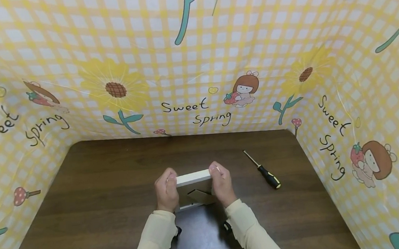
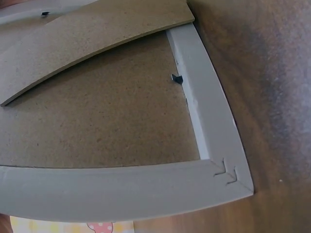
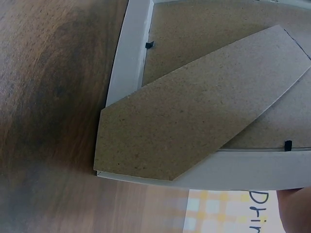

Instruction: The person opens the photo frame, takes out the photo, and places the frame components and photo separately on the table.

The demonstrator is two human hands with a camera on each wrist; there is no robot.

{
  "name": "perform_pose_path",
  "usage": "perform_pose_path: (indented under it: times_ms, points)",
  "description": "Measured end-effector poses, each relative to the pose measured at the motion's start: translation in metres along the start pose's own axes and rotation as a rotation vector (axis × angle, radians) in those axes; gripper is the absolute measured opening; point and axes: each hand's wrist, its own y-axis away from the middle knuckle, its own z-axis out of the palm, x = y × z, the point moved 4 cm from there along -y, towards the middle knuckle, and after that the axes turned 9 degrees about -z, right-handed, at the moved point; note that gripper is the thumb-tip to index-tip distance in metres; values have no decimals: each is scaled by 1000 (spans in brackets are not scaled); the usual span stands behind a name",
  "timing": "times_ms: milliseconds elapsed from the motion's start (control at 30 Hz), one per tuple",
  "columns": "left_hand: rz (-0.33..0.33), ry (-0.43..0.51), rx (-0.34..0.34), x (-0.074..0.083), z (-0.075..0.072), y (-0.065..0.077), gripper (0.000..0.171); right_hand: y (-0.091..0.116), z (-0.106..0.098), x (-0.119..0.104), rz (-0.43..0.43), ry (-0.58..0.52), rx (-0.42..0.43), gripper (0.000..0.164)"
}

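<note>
A white picture frame (image 1: 193, 177) is tilted up above the table, its brown back towards me. My left hand (image 1: 167, 190) grips its left side, and my right hand (image 1: 223, 183) holds the right side, thumbs near the top edge. A brown easel stand (image 3: 194, 107) slants across the backing board (image 2: 112, 116) and reaches past the frame's inner edge at one corner. Small dark tabs (image 2: 177, 78) stick out along the frame's inner edge. In the wrist views little of either hand shows; part of the right hand appears at the lower right of the right wrist view.
On the dark wooden table (image 1: 104, 212), right of the hands, lies a screwdriver (image 1: 266, 174) with a black and yellow handle, its tip pointing away and left. Yellow checked cloth walls (image 1: 180, 70) stand at the back and both sides.
</note>
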Motion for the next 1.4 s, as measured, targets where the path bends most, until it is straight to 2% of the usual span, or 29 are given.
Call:
perform_pose_path:
  times_ms: [433, 767, 933, 1067, 1133, 1300, 1400]
  points:
    - [65, 7, 13, -2, 3, -4, 19, 3, -3, 0, 2, -1, 9, 28]
    - [71, 4, -5, -5, 6, -10, 19, 2, -4, 0, -40, 9, 23, 28]
    - [88, 6, 19, -6, 7, -11, 18, 3, -4, 1, -58, 15, 34, 29]
    - [65, 2, 55, -9, 9, -8, 22, 5, -5, 3, -91, 38, 36, 26]
    - [54, -7, 77, -12, 10, -7, 25, 7, -6, 4, -110, 52, 28, 34]
    - [53, -64, 117, -15, 10, -5, 33, 11, -7, 5, -115, 111, -19, 68]
    - [54, -125, 114, -17, 8, -4, 48, 15, -9, 5, -60, 155, -57, 63]
